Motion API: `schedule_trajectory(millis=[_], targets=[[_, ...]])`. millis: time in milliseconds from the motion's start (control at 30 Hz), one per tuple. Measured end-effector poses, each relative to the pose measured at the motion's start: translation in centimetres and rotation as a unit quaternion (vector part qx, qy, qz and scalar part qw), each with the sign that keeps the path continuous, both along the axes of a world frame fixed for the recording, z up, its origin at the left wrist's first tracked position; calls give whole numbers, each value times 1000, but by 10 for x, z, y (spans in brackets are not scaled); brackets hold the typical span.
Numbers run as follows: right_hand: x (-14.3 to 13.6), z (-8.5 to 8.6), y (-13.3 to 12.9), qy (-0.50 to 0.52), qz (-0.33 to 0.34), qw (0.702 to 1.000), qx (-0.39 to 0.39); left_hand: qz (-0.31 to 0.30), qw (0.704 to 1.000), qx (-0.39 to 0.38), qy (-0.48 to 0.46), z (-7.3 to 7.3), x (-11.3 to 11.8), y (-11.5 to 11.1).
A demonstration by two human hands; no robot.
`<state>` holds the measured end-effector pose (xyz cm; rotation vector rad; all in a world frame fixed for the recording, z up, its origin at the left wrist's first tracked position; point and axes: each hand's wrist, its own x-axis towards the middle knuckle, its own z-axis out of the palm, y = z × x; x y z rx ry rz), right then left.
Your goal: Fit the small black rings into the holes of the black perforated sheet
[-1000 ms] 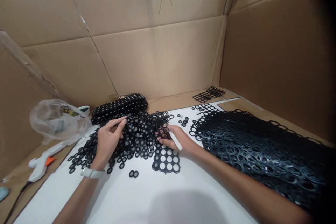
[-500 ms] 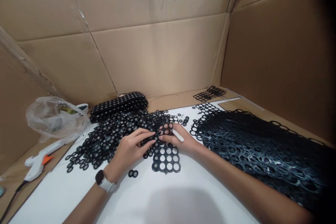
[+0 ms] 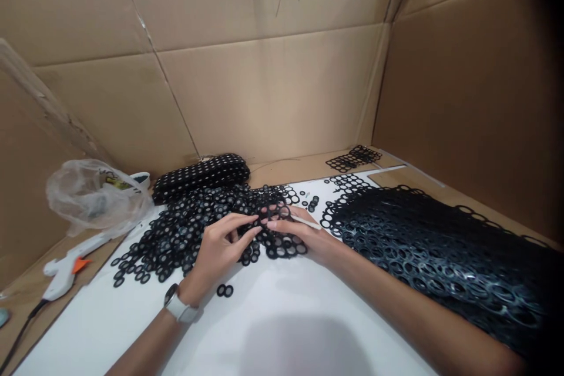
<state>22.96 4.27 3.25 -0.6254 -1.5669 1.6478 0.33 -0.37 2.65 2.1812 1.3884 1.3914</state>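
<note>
My left hand [image 3: 227, 241], with a watch [image 3: 180, 304] on its wrist, pinches thumb and fingers at the left edge of a black sheet of joined rings [image 3: 286, 247]. Whether a separate small ring sits between those fingertips is hidden. My right hand [image 3: 308, 232] grips the same sheet from the right and also has a thin white stick [image 3: 308, 222] lying across its fingers. The sheet is tilted above the white board. Close behind my left hand spreads a heap of small black rings [image 3: 176, 241]. Two loose rings [image 3: 225, 291] lie in front of it.
A large stack of black ring sheets [image 3: 423, 247] covers the right side. At the left are a white glue gun [image 3: 66, 273] and a clear plastic bag [image 3: 83, 200]. A black dotted pouch [image 3: 202, 174] lies behind the heap. Cardboard walls [image 3: 264, 88] enclose the table.
The ring sheet has tipped up, its near end now farther from me and looking shorter. The white stick has turned flatter in my right hand. My left hand stays at the sheet's edge.
</note>
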Motion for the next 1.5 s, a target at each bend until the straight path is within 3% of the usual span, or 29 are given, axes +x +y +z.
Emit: schedule_trajectory(millis=[100, 333, 533, 633, 733, 867, 1067, 1300, 1500], targets=[[1, 2, -1, -39, 22, 998, 53, 13, 999, -15, -30, 2, 0, 0], [2, -12, 10, -127, -69, 968, 205, -24, 997, -64, -30, 4, 2, 1], [5, -13, 8, -133, -106, 952, 255, -29, 997, -70, -32, 7, -1, 2], [10, -18, 15, -138, -126, 949, 254, 10, 998, -47, -52, 16, -16, 4], [15, -26, 26, -138, -153, 946, 251, 89, 994, 4, -68, 25, -37, 9], [10, -34, 33, -141, -142, 953, 228, 144, 988, 47, -14, 24, -53, 15], [3, -32, 31, -150, -122, 964, 181, 104, 989, 65, 82, 13, -43, 14], [4, -24, 25, -91, -110, 984, 105, 2, 991, 72, 116, 4, -15, 1], [0, -19, 14, -45, -50, 996, 61, -10, 993, 37, 112, -7, -5, 0]])
